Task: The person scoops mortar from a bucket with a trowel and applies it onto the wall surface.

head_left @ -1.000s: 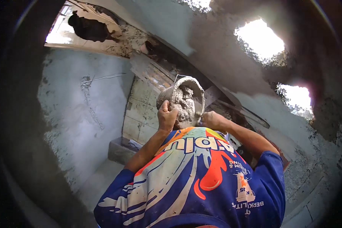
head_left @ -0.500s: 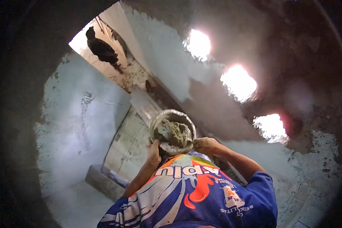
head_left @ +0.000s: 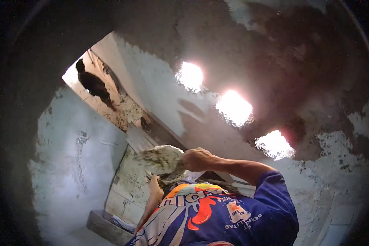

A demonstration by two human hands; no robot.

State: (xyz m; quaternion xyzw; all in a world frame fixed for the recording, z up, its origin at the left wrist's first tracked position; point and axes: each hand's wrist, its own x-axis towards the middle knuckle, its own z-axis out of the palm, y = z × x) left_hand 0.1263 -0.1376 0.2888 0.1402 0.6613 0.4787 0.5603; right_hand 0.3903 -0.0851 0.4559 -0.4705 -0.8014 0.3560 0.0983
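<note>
- The blue printed shirt (head_left: 217, 221) fills the lower edge, and both forearms rise from it to chest height.
- The left hand (head_left: 155, 183) sits under the pan (head_left: 162, 160). Its fingers are hidden behind the pan's underside, so I cannot tell whether they grip or only prop it.
- The right hand (head_left: 197, 160) has its fingers clenched on the pan's rim, touching the load.
- The pan is up in front of the chest, tipped over toward the left, with a heap of wet grey mortar (head_left: 158, 158) on it.
- Judged from this, the step in hand is carrying or tipping the loaded pan. Any further move calls for a firm hold on the rim and steady support below, since the wet heap could slide off.
- Just beyond stands a patch of bare block wall (head_left: 125, 192), with a low ledge (head_left: 106, 227) at its foot.
- Rough grey plaster (head_left: 74, 172) covers the surrounding walls.
- Three bright holes (head_left: 233, 107) pierce the far wall.
- Farthest off, a dark bird (head_left: 92, 84) stands in a sunlit doorway.
</note>
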